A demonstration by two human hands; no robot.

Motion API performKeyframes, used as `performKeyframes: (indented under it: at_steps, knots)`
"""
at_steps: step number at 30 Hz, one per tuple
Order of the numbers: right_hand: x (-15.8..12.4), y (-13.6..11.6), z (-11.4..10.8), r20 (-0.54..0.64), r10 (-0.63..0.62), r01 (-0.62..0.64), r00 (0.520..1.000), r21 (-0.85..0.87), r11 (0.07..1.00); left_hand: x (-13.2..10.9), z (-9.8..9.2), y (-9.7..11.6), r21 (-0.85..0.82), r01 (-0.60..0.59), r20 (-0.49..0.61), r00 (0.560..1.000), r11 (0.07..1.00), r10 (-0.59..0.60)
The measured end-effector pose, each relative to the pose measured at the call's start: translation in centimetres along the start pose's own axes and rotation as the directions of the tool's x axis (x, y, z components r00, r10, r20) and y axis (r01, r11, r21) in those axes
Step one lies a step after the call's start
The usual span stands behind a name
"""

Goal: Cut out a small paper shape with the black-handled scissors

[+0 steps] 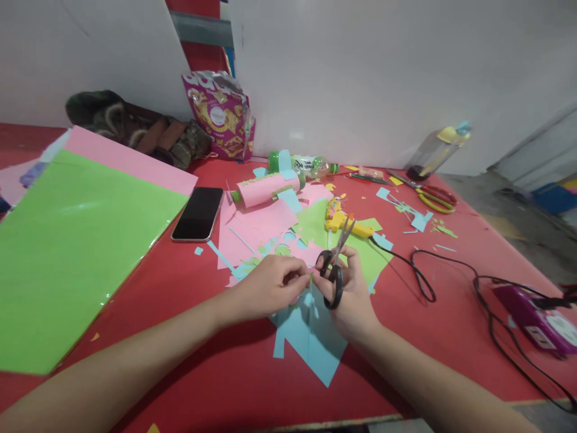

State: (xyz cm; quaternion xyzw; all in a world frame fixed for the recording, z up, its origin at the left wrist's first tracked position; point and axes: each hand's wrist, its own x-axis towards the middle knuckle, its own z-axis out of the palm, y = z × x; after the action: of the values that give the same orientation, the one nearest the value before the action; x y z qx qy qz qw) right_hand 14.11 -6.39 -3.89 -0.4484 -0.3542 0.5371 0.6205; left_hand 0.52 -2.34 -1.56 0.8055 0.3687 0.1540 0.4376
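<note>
Black-handled scissors (336, 258), blades pointing up, are gripped in the right hand (354, 294) near the centre of the frame. Beside it, the left hand (279, 282) is closed in a pinch on a small pink scrap (315, 272), which the right hand also touches. Blue paper (322, 346) lies below them on the red worktop (202, 373), a yellow glue gun (338, 221) just above the scissors.

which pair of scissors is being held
The black-handled scissors, in the right hand; the red-and-yellow-handled pair lies farther right on the table.
</note>
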Motion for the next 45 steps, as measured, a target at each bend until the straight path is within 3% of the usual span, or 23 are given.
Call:
performKeyframes:
  at_steps: [11, 15, 19, 28, 40, 45]
  knots:
    - [-0.1, 0.0, 0.0, 0.126, 0.078, -0.078, 0.989, -0.010, 0.997, 0.1, -0.9, -0.2, 0.068, -0.059, 0.165, 0.985, 0.996, 0.047]
    - [0.0, -0.2, -0.1, 0.145, 0.095, -0.090, 0.985, -0.042, 0.995, 0.0, -1.3, -0.3, -0.001, -0.001, 0.212, 0.977, 1.000, 0.001]
    - [0.0, -0.2, 0.0, 0.140, 0.110, -0.102, 0.984, -0.063, 0.993, 0.1, -1.7, -0.2, -0.066, 0.058, 0.194, 0.980, 0.996, -0.044]
    - [0.0, -0.1, 0.1, 0.088, 0.089, -0.084, 0.992, -0.061, 0.995, 0.3, -1.9, -0.4, -0.026, 0.011, 0.068, 0.998, 1.000, -0.009]
    - [-0.1, -0.2, 0.1, 0.092, 0.093, -0.087, 0.991, -0.067, 0.994, 0.1, -1.6, -0.3, -0.077, 0.029, 0.173, 0.985, 0.997, -0.016]
    - [-0.1, -0.1, 0.1, 0.102, 0.097, -0.092, 0.990, -0.049, 0.995, 0.2, -1.7, -0.4, -0.041, -0.009, 0.165, 0.986, 0.999, 0.015]
